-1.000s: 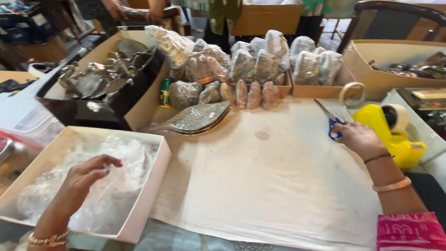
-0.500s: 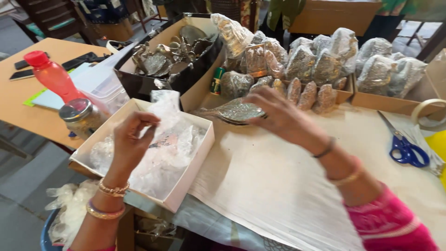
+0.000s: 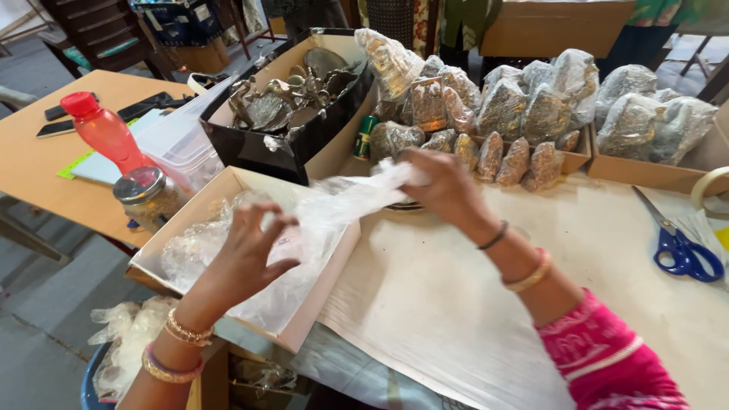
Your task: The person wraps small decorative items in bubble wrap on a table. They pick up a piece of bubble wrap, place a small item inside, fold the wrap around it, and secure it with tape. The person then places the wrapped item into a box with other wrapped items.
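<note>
Paper-covered worktable | left hand and right hand pinch clear crinkled plastic bag, stretched above shallow cardboard box | wrapped brass pieces stacked behind; bag apparently unfilled.

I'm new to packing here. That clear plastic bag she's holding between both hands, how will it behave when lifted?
Probably floppy: the clear plastic bag sags and crumples between the left hand and right hand. Likely very light, since fingertips alone hold it. Possibly slippery and clingy, judging by its glossy, wrinkled film.
</note>
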